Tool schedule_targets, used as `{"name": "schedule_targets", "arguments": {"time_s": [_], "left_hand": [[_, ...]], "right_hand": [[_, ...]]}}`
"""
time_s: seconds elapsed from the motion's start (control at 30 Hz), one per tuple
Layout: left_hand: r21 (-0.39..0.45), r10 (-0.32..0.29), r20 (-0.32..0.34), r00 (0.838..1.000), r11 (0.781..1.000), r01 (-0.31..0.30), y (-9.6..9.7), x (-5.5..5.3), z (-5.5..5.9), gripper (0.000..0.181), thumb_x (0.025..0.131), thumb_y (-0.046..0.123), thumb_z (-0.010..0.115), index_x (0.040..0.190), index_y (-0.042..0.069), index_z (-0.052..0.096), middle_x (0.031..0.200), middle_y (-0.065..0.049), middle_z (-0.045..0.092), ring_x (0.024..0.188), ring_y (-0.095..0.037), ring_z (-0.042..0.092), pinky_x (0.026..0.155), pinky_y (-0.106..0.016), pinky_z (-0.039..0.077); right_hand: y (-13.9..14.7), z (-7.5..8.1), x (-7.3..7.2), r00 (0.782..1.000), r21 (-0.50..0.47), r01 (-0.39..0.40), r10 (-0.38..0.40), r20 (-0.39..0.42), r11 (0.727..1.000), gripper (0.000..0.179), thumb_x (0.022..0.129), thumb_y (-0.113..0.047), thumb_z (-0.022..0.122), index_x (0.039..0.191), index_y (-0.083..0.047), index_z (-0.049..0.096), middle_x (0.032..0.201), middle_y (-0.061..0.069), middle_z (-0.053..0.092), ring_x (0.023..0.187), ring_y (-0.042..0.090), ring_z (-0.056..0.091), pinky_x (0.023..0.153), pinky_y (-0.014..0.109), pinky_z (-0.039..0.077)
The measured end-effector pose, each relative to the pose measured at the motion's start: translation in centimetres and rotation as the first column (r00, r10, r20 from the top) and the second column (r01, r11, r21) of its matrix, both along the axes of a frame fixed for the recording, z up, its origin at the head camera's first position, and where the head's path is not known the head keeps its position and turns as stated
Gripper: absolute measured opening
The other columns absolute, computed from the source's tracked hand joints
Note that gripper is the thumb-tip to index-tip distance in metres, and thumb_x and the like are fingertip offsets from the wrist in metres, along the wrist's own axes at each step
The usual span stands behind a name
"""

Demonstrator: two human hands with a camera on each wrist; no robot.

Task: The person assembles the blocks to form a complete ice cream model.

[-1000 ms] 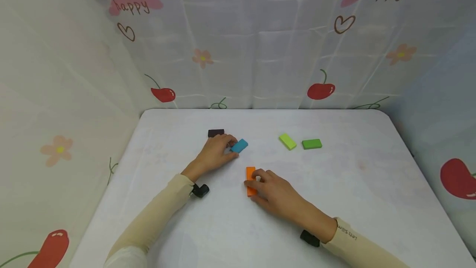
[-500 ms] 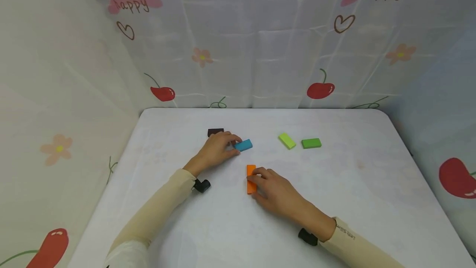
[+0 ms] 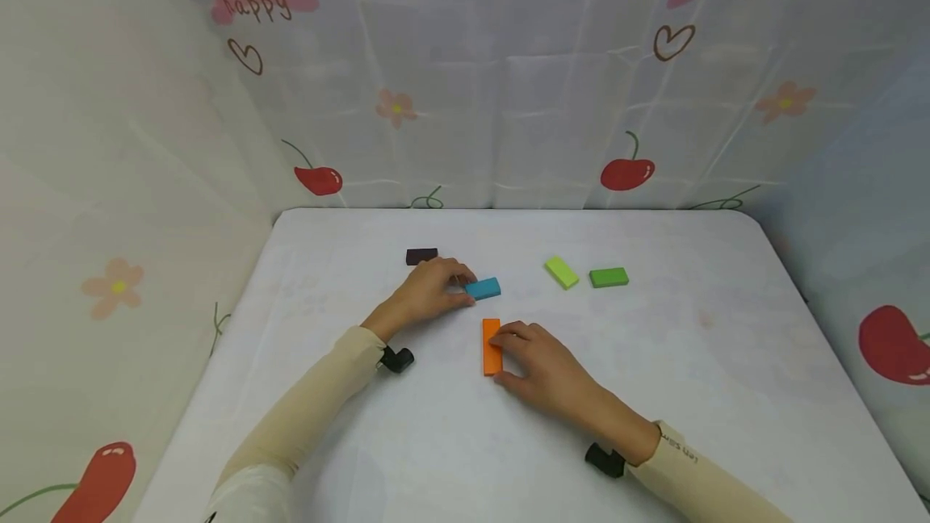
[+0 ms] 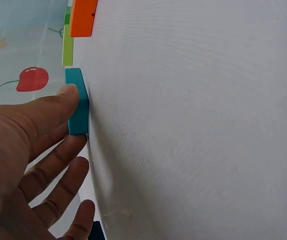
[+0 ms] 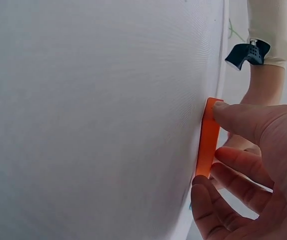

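Observation:
Thumb and fingers of the left hand (image 3: 430,290) pinch the left end of a small rectangular blue block (image 3: 484,289). In the left wrist view the thumb presses its face (image 4: 77,110), low against the white cloth. The right hand (image 3: 546,361) holds an orange block (image 3: 491,357) of the same kind, its thumb at the near end and a fingertip over the top. Seen from the right wrist, the orange block (image 5: 208,140) stands close along the cloth, with the thumb at one end and fingers curled by the other. The blue block lies just beyond the orange one.
A black block (image 3: 421,256) lies behind the left hand, partly covered by it in the head view. Farther right are a lime block (image 3: 562,273) and a green block (image 3: 609,278). The white-covered table (image 3: 697,329) meets a printed curtain (image 3: 494,103) at its back edge.
The left hand has shifted the blue block rightward and turned it closer to sideways. The orange block has hardly moved, while the right fingertips have drawn back across its top.

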State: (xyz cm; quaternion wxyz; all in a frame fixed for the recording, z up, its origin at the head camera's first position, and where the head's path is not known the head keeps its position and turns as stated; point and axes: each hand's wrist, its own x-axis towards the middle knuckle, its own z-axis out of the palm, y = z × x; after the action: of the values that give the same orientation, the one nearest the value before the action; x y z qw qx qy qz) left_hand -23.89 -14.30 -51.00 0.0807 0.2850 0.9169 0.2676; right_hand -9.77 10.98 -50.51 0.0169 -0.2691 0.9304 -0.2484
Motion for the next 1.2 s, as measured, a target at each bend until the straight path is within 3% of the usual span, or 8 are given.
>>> {"name": "schedule_targets", "arguments": {"time_s": [0.17,0.37,0.53,0.77,1.2], "left_hand": [[0.007,-0.023,0.009,1.000,1.000,0.023,0.08,0.03,-0.02,0.037,0.093,0.038,0.086,0.126,0.024,0.079,0.111,0.009,0.075,0.108,-0.013,0.067,0.103,-0.045,0.049],[0.044,-0.057,0.024,0.998,0.997,0.056,0.02,0.11,0.00,0.036,0.094,0.034,0.086,0.126,0.021,0.080,0.110,0.006,0.075,0.106,-0.014,0.067,0.097,-0.038,0.055],[0.049,-0.072,0.023,0.997,0.996,0.070,-0.01,0.10,-0.11,0.035,0.094,0.032,0.085,0.127,0.021,0.080,0.111,0.007,0.076,0.101,-0.011,0.065,0.092,-0.034,0.054],[0.055,-0.104,0.026,0.994,0.993,0.102,0.17,0.33,0.21,0.033,0.095,0.030,0.084,0.126,0.019,0.081,0.112,0.005,0.077,0.098,-0.012,0.063,0.087,-0.031,0.052],[0.046,-0.114,0.022,0.993,0.993,0.113,0.32,0.69,0.28,0.033,0.095,0.031,0.084,0.126,0.021,0.081,0.114,0.006,0.077,0.102,-0.013,0.066,0.090,-0.034,0.053]], "right_hand": [[-0.03,-0.09,-0.08,1.000,0.008,0.011,-0.011,-0.016,1.000,0.046,0.090,-0.029,0.089,0.132,-0.015,0.074,0.137,-0.003,0.070,0.116,0.017,0.063,0.102,0.038,0.058],[-0.20,0.09,-0.14,1.000,0.002,0.026,-0.026,-0.013,1.000,0.044,0.090,-0.028,0.089,0.129,-0.014,0.074,0.136,-0.002,0.070,0.114,0.018,0.061,0.101,0.038,0.058],[-0.37,0.23,-0.12,0.999,-0.002,0.039,-0.039,-0.008,0.999,0.044,0.090,-0.028,0.090,0.129,-0.015,0.075,0.135,-0.003,0.070,0.114,0.018,0.061,0.101,0.038,0.058],[-0.39,0.10,-0.17,0.999,0.002,0.051,-0.051,-0.004,0.999,0.044,0.090,-0.028,0.090,0.129,-0.015,0.074,0.135,-0.003,0.070,0.115,0.019,0.062,0.102,0.038,0.058],[-0.35,-0.03,-0.20,0.998,0.007,0.054,-0.054,-0.016,0.999,0.045,0.089,-0.028,0.090,0.128,-0.016,0.074,0.135,-0.003,0.070,0.115,0.020,0.064,0.102,0.038,0.058]]}}
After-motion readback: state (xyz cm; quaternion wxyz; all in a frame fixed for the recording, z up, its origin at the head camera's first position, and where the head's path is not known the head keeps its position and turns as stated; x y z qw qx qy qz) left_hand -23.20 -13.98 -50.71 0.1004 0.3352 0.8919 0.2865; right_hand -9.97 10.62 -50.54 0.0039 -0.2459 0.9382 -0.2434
